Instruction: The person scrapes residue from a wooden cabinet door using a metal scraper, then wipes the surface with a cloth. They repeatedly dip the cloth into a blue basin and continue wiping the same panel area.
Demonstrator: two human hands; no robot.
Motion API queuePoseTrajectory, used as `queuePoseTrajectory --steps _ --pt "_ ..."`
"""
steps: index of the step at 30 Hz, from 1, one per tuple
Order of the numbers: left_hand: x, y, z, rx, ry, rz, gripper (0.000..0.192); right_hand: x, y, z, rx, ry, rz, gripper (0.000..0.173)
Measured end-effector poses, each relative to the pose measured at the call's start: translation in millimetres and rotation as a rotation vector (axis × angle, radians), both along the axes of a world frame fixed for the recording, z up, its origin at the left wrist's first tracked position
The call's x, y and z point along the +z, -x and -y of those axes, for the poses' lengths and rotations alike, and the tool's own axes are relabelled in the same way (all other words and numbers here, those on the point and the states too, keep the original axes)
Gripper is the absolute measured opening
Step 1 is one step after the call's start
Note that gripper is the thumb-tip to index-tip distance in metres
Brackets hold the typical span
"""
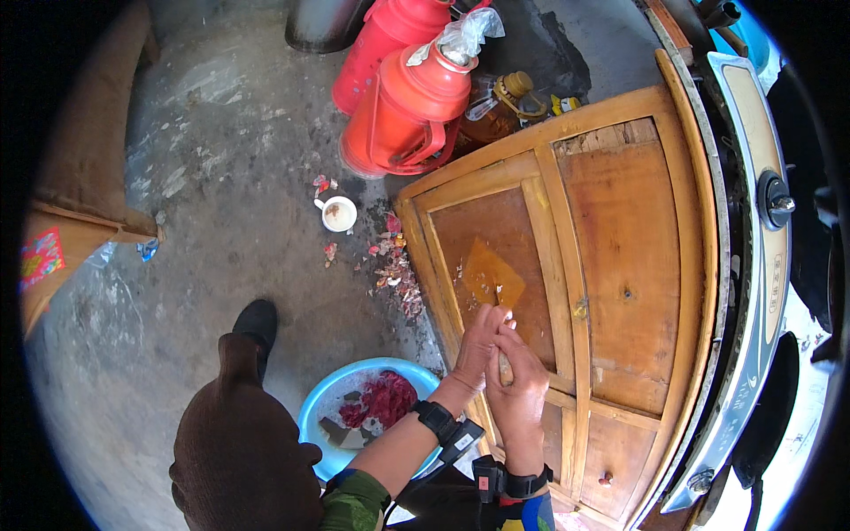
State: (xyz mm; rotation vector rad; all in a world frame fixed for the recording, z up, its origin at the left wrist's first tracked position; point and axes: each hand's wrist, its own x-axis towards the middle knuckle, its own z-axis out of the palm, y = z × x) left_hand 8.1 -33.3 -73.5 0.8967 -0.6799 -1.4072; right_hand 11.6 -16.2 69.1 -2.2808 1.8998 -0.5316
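Observation:
Both my hands are together against the lower panel of a wooden cabinet door (544, 279). My right hand (521, 362) is closed around a small tool with a pale handle (506, 369), whose working end is mostly hidden by fingers. Pressed beside it, my left hand (473, 348) has its fingers curled around the front part of the same tool. Just beyond the fingertips lies a lighter orange diamond-shaped patch (491, 272) on the panel, with small pale flakes on it.
A blue basin (312, 405) with suds and a dark red cloth (388, 398) stands beside my left forearm. Paper scraps (402, 285) and a white mug (339, 214) are on the concrete floor. Red thermos flasks (422, 99) stand beyond the cabinet. A gas stove (757, 219) tops it.

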Motion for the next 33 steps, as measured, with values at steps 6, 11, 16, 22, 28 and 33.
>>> queuePoseTrajectory --steps 6,11,16,22,28,33 --pt "1 -5 3 0.077 -0.061 0.251 0.013 -7 -7 6 0.02 -0.12 -0.054 0.021" --pt "-1 -4 5 0.089 0.095 0.279 0.014 -6 -7 4 -0.006 -0.014 -0.007 0.02" --pt "-3 1 7 0.166 -0.006 0.392 0.014 -8 -9 5 -0.006 -0.139 -0.074 0.019" --pt "-4 -1 8 0.114 0.14 0.313 0.012 -7 -12 6 -0.016 -0.089 -0.069 0.019" --pt "-5 -2 8 0.136 0.117 0.33 0.016 -7 -13 6 0.021 -0.073 -0.084 0.02" --pt "-7 -1 8 0.073 0.049 0.189 0.019 -9 -13 7 -0.007 -0.119 -0.061 0.02"
